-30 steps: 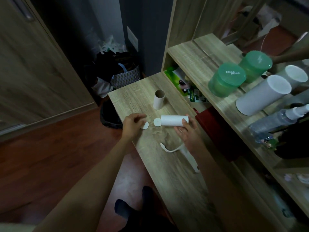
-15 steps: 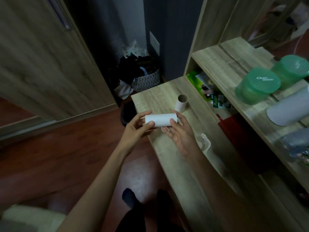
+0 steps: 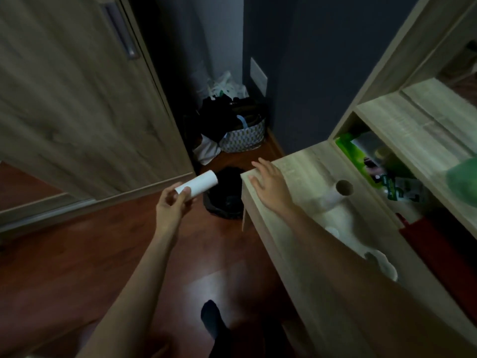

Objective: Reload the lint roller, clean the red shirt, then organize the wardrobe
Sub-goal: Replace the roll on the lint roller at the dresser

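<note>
My left hand [image 3: 171, 205] holds a white lint roller refill roll [image 3: 200, 182] by its near end, out over the floor to the left of the wooden table [image 3: 296, 228]. Past the roll's far end, a black bin [image 3: 224, 197] stands on the floor by the table's corner. My right hand [image 3: 271, 186] lies flat with fingers spread on the table's far left corner. An empty cardboard core [image 3: 340, 192] stands blurred on the table to the right of that hand. Red cloth [image 3: 438, 244] lies along the table's right side under the shelf.
A wardrobe door [image 3: 77, 99] fills the left. A patterned basket of dark clothes [image 3: 242, 135] sits in the far corner. White scraps [image 3: 382, 264] lie on the table near my right forearm. Green packages [image 3: 361, 156] sit under the shelf. My dark-socked foot [image 3: 211, 319] is on the wood floor.
The roll left my right hand and now sits in my left hand alone, carried left off the table over the floor. My right hand dropped flat onto the table corner. The view swung left.
</note>
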Motion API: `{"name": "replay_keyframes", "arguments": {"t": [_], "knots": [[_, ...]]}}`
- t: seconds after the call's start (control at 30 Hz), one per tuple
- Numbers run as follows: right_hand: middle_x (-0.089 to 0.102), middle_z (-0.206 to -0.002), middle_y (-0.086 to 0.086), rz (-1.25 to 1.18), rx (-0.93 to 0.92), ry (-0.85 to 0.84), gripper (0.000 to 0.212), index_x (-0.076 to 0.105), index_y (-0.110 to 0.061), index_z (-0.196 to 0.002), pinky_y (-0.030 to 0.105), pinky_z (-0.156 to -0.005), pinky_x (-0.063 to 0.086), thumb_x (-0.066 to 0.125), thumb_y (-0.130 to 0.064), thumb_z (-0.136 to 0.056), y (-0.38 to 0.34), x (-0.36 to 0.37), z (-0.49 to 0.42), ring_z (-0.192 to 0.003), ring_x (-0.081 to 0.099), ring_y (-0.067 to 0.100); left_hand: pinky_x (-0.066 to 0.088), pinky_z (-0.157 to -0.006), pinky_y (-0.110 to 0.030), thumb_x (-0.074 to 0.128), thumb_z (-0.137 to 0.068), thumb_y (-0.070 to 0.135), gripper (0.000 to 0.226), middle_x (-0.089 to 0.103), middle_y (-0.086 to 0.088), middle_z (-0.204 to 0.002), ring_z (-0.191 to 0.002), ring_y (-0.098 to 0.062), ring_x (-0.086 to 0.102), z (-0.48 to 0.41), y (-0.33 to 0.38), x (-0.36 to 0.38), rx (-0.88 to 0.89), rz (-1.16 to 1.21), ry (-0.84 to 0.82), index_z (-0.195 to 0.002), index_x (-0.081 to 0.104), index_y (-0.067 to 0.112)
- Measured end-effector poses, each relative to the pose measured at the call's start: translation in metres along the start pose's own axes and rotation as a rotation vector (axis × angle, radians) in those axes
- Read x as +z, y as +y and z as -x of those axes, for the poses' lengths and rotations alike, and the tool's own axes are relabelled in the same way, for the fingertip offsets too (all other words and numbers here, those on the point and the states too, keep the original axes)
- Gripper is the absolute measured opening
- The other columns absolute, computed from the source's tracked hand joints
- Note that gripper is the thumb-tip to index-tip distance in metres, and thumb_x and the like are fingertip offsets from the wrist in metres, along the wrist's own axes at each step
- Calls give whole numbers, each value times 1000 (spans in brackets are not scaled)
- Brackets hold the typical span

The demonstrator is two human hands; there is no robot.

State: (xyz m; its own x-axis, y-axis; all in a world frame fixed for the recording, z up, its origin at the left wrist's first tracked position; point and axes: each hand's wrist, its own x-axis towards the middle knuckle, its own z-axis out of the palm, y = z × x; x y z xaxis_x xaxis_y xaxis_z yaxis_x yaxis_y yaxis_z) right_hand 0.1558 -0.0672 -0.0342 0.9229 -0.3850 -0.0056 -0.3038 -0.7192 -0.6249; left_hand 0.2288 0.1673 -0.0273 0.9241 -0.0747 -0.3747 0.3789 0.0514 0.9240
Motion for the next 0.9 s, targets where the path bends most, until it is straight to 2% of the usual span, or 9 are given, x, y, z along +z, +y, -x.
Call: {"name": "replay_keyframes", "arguments": {"t": [0.1,0.23,0.3,0.37,0.53,0.6,0.7,0.8,0.9], "knots": [[18,-160,4,320,-39,-143,57,28,-19,-149,49,-118,6,28,-47,-99,15,30,-43,-148,12,22,55,-58,-15,65,-90,11,35,61,-20,-111,-77,-21,64,-54,-18,-9,-31,-79,-1,-123,57,3],[16,-160,3,487,-52,-223,72,25,-16,-150,49,-117,-6,4,-55,-93,15,52,-64,-148,8,19,56,-61,-16,66,-89,9,33,59,-11,-106,-80,-13,62,-118,-45,-11,-60,-195,-49,-120,59,7],[27,-157,3,518,-44,-174,77,35,-14,-146,50,-118,-3,-1,-53,-90,15,60,-67,-147,17,20,57,-69,-24,67,-88,10,32,57,-10,-105,-80,-11,61,-147,-64,-10,-92,-265,-65,-119,58,6],[43,-149,4,532,-59,-98,69,49,-12,-137,48,-117,6,8,-48,-95,17,66,-66,-141,32,21,56,-75,-32,69,-87,15,38,60,-12,-107,-79,-15,64,-172,-86,-8,-133,-335,-85,-122,58,2],[63,-129,2,542,-88,-8,55,64,-11,-122,48,-111,25,22,-40,-99,19,68,-68,-127,51,20,54,-76,-40,72,-85,22,28,65,-8,-74,-78,-31,68,-226,-150,6,-219,-526,-154,-99,63,-1],[62,-130,0,537,-60,-50,55,62,-13,-124,48,-111,27,22,-40,-99,18,67,-70,-129,49,18,47,-71,-32,73,-84,24,27,67,-17,-82,-91,-37,67,-242,-172,16,-232,-627,-216,-91,62,0],[59,-134,-2,530,-27,-103,56,59,-14,-128,46,-114,25,20,-41,-98,16,64,-72,-132,44,13,44,-77,-29,71,-86,17,38,64,-21,-115,-109,-35,60,-261,-199,34,-236,-708,-308,-118,58,2],[57,-135,-4,540,-17,-126,56,57,-16,-130,41,-116,21,20,-42,-98,16,62,-72,-134,41,9,42,-77,-19,65,-87,-1,46,52,-26,-131,-121,-38,51,-271,-216,50,-232,-661,-424,-130,47,-5],[57,-135,-5,540,-20,-128,54,57,-16,-130,39,-117,18,22,-41,-97,17,62,-71,-134,41,9,45,-89,-26,65,-87,-4,51,50,-22,-135,-126,-35,50,-276,-230,52,-258,-605,-440,-134,45,-2]]}}
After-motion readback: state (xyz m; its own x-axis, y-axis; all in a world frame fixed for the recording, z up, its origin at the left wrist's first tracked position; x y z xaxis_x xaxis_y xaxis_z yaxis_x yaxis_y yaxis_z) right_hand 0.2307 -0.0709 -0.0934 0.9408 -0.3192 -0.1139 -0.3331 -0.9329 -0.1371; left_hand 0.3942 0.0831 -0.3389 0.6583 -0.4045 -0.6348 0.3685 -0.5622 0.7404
